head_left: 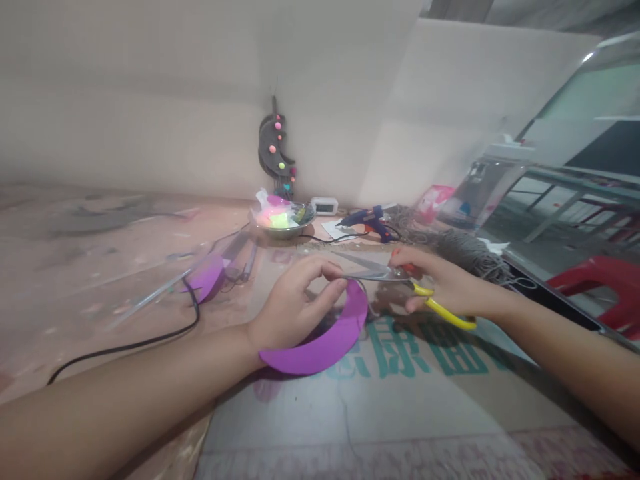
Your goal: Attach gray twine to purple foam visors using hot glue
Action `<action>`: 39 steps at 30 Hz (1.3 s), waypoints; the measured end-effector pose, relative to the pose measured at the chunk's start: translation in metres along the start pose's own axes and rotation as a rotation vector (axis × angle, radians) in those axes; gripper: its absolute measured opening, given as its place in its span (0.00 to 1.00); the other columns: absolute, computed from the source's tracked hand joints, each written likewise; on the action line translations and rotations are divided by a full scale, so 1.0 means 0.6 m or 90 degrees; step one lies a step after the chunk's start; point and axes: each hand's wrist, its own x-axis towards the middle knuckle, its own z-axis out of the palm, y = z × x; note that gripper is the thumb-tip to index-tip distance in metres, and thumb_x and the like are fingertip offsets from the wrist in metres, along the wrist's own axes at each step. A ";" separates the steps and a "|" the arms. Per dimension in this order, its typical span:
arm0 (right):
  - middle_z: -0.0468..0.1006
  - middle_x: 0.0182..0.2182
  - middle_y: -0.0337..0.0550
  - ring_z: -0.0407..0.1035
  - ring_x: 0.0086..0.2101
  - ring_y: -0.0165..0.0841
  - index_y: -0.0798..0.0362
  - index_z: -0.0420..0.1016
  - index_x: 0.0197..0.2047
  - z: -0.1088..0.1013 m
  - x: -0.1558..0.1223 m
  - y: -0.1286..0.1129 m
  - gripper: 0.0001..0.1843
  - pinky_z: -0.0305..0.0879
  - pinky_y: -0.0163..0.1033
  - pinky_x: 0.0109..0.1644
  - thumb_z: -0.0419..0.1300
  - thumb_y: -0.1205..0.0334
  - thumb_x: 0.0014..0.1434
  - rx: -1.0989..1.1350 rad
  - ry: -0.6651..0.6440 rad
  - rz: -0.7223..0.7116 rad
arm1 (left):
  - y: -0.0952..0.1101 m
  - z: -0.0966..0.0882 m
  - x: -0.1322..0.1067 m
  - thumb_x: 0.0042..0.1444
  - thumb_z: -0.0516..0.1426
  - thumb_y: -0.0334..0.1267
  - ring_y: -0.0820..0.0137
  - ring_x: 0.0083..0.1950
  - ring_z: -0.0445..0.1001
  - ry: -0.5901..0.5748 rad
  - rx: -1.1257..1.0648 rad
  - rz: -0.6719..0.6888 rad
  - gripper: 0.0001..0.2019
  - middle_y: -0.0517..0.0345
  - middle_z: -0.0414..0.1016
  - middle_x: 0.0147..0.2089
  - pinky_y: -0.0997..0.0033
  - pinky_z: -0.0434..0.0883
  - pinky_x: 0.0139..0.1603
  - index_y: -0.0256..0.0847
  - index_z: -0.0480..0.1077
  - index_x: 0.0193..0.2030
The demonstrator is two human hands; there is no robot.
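A black cable (150, 340) trails across the bench at about nine o'clock from the left hand (295, 303), with a purple offcut (210, 279) lying at ten o'clock. The left hand's thumb and fingers are pinched together on the upper end of a purple foam crescent (325, 340). The rest of the crescent curves down under the wrist onto printed cardboard (400, 400). This grip seems meant to hold the end taut and steady at the blades. At twelve o'clock, well apart, a metal bowl (283, 220) holds bright bits, and a dark pompom crescent (275, 150) stands at the wall behind it.

At three o'clock from the pinch, the scissors (380, 272) meet the foam end with their blades slightly parted. The right hand (440, 287) is closed through the yellow handles, and its wrist angles in from four o'clock, probably for control. A blue glue gun (367, 219) lies at eleven o'clock from that hand, and grey yarn (465, 250) at one o'clock.
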 end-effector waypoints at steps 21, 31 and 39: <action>0.73 0.43 0.43 0.66 0.37 0.35 0.49 0.70 0.50 0.006 0.005 -0.016 0.29 0.62 0.38 0.38 0.70 0.46 0.48 -0.059 -0.075 -0.068 | -0.005 -0.002 -0.005 0.60 0.57 0.35 0.67 0.42 0.76 -0.023 0.028 0.016 0.03 0.54 0.79 0.39 0.67 0.72 0.46 0.40 0.72 0.37; 0.71 0.36 0.42 0.63 0.34 0.35 0.51 0.72 0.45 0.018 0.006 -0.041 0.28 0.57 0.37 0.36 0.71 0.43 0.47 -0.135 -0.021 -0.108 | 0.002 0.001 0.000 0.61 0.57 0.35 0.67 0.43 0.77 -0.025 -0.018 -0.010 0.05 0.55 0.80 0.40 0.66 0.72 0.48 0.40 0.75 0.40; 0.70 0.36 0.42 0.63 0.35 0.35 0.51 0.70 0.47 0.020 0.004 -0.033 0.28 0.57 0.38 0.36 0.70 0.45 0.49 -0.136 -0.008 -0.118 | 0.007 -0.002 0.001 0.61 0.57 0.36 0.68 0.42 0.76 -0.026 -0.003 -0.013 0.06 0.55 0.80 0.38 0.67 0.71 0.46 0.38 0.73 0.36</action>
